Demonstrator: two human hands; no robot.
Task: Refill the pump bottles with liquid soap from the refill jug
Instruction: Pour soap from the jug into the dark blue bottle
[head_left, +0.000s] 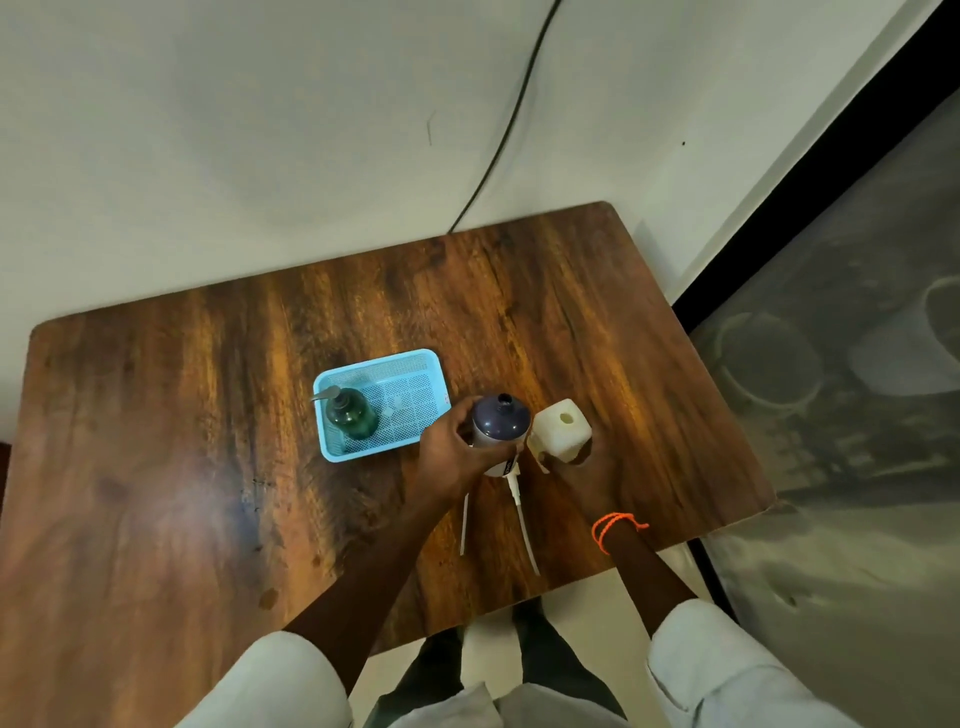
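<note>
My left hand (451, 451) grips a dark blue bottle (498, 422) with an open neck, standing upright on the wooden table (208, 441). Right beside it, touching or nearly so, stands a white square refill jug (562, 427) with an open round mouth; my right hand (582, 478) is wrapped around its near side. A green pump bottle (351, 413) with its pump head on stands in a light blue basket (410, 364). Two white pump tubes lie on the table near me, one (523, 514) below the blue bottle, the other (464, 522) to its left.
A black cable (511, 119) runs down the white wall behind the table. The table's right edge (717, 364) borders a dark frame and grey floor. An orange thread bracelet (615, 525) is on my right wrist.
</note>
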